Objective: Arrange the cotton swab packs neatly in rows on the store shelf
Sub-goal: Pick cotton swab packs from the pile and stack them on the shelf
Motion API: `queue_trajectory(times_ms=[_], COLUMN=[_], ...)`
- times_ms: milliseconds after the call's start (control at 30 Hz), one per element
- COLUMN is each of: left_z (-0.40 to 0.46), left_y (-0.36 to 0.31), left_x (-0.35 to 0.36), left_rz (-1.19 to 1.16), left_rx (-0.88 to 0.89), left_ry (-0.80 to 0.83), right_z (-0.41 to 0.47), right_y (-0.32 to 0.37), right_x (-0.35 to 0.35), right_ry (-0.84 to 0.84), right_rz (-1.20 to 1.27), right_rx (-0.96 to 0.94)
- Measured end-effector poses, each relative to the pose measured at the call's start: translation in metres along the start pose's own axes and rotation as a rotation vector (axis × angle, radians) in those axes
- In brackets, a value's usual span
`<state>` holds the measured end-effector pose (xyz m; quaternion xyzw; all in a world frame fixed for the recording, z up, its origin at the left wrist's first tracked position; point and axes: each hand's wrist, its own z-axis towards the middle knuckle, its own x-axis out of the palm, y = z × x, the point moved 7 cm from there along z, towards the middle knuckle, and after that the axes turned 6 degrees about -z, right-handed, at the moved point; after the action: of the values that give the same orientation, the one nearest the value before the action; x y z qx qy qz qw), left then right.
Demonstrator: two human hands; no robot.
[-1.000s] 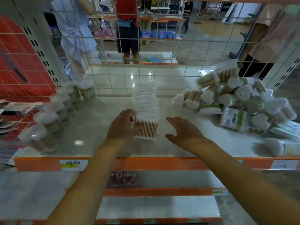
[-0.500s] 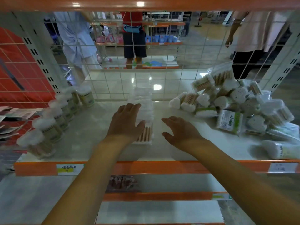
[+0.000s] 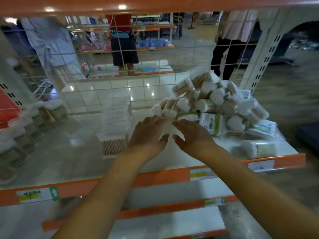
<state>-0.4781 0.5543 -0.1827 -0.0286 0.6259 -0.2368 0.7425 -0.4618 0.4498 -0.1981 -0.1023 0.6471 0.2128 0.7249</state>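
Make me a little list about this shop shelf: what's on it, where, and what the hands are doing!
Left side: row of round cotton swab tubs
Middle: neat row of flat clear swab packs
Right side: messy heap of swab packs
Left hand: open, reaching toward the heap
Right hand: open, reaching beside it
Shelf: white with orange front edge

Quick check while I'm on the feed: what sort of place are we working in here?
Most likely a retail store aisle. The shelf has an orange front edge with price labels, a wire grid back looks through to more stocked shelving, and packaged cotton swab packs lie heaped for arranging.
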Motion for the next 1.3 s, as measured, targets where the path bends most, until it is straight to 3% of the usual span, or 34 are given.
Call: queue_trajectory(times_ms=[133, 267, 400, 633, 767, 967, 1300], left_z=[0.012, 0.025, 0.042, 0.074, 0.086, 0.09, 0.087], left_y=[-0.025, -0.054, -0.087, -0.123, -0.126, -0.123, -0.105], left_x=[0.019, 0.039, 0.055, 0.07, 0.067, 0.07, 0.077], left_rz=[0.002, -0.049, -0.095, -0.163, -0.213, -0.208, -0.242], left_rx=[0.025, 0.056, 0.124, 0.198, 0.212, 0.214, 0.174], left_ry=[0.016, 0.047, 0.064, 0.067, 0.019, 0.011, 0.023], right_z=[-0.015, -0.039, -0.053, -0.065, -0.053, -0.036, -0.04], right_y=[-0.033, -0.063, -0.103, -0.176, -0.218, -0.234, -0.234], right_x=[-0.002, -0.014, -0.029, -0.076, -0.073, -0.048, -0.044], right_ry=[-0.066, -0.335, -0.363, -0.611, -0.453, -0.224, -0.374], right_rz=[-0.043, -0.023, 0.059, 0.022, 0.034, 0.124, 0.057], right_rx=[0.039, -0.035, -0.019, 0.083, 0.285, 0.26, 0.307])
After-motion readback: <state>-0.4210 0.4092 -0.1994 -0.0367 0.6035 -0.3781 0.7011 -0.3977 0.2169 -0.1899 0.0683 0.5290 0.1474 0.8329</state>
